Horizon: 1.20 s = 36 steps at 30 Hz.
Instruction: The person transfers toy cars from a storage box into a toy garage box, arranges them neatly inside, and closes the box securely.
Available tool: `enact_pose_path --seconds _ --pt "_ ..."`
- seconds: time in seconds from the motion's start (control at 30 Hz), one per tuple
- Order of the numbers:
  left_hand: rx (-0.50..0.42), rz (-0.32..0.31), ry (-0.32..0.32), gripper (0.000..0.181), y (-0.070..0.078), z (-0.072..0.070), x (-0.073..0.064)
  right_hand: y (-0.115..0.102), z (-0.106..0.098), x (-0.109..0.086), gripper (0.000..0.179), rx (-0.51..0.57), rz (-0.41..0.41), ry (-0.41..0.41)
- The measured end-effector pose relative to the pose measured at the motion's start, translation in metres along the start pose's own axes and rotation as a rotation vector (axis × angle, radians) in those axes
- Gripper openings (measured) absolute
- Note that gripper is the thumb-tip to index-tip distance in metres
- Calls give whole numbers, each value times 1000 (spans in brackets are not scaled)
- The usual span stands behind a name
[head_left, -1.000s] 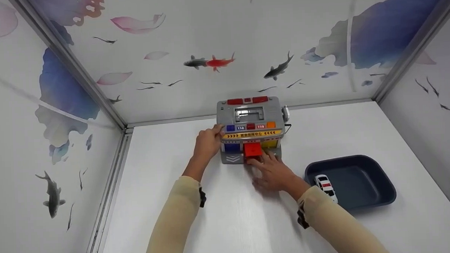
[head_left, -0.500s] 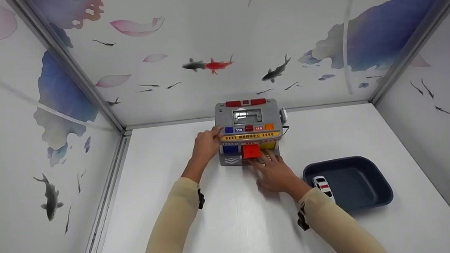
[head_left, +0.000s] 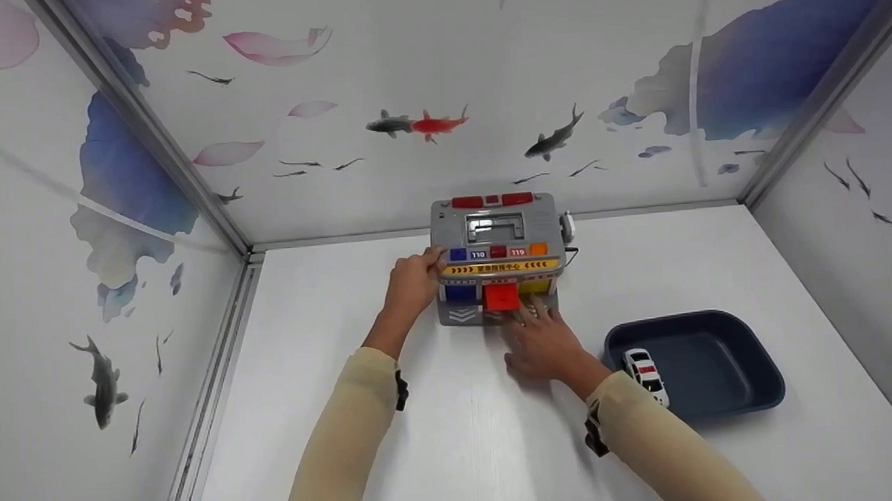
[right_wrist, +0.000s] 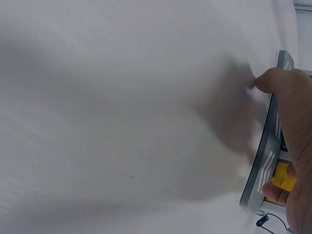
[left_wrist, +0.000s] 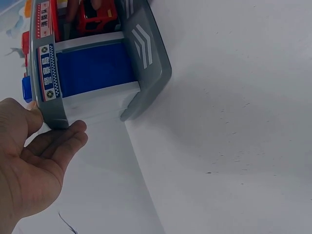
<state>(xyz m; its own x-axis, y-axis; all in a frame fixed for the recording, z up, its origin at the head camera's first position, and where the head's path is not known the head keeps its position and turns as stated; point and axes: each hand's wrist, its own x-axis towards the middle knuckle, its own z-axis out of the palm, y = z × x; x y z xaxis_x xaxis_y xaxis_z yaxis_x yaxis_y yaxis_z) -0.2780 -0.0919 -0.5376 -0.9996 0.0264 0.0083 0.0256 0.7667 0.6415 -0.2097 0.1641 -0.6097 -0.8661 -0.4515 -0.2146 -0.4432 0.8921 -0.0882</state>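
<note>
A grey toy garage [head_left: 456, 231] stands against the back wall, with blue, red and yellow doors. My left hand [head_left: 414, 281] grips its left roof corner, thumb above and fingers below, as the left wrist view shows. The red door [head_left: 501, 297] is swung up and outward. Below it, a red toy car [left_wrist: 97, 19] sits in the middle doorway, with fingertips of my right hand [head_left: 544, 343] touching it in the left wrist view. That hand's fingers reach forward; its thumb [right_wrist: 269, 80] is held apart from them. The blue door [left_wrist: 95, 70] and yellow door [right_wrist: 282, 176] are down.
A dark blue tray [head_left: 773, 387] stands to the right on the white table [head_left: 453, 443], with a white toy car [head_left: 645, 377] inside by its left wall. A thin dark cord [head_left: 573, 255] hangs at the garage's right side. Patterned panels enclose the table.
The red car has slid deeper into the middle doorway, the right fingers following it forward a little. The left hand has kept its grip on the garage.
</note>
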Motion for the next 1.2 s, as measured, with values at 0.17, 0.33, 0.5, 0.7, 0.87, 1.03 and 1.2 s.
enact_pose_path --seconds 0.17,0.33,0.5,0.7,0.87,1.03,1.2 --pt "5 5 -8 40 2 -1 1 -1 -4 5 74 -13 18 -19" --pt "27 27 6 39 3 -1 3 -2 -9 9 77 -26 49 -7" --pt "46 22 -2 38 4 -1 3 -1 -9 12 77 -38 66 -10" --pt "43 26 -12 39 5 1 1 0 -9 16 84 19 88 -23" --pt "25 25 1 38 4 2 2 3 -8 15 86 66 67 32" --pt "12 16 -4 39 3 2 1 7 -4 8 82 62 26 72" --pt "11 7 1 38 0 0 1 10 -5 1 75 80 -37 128"
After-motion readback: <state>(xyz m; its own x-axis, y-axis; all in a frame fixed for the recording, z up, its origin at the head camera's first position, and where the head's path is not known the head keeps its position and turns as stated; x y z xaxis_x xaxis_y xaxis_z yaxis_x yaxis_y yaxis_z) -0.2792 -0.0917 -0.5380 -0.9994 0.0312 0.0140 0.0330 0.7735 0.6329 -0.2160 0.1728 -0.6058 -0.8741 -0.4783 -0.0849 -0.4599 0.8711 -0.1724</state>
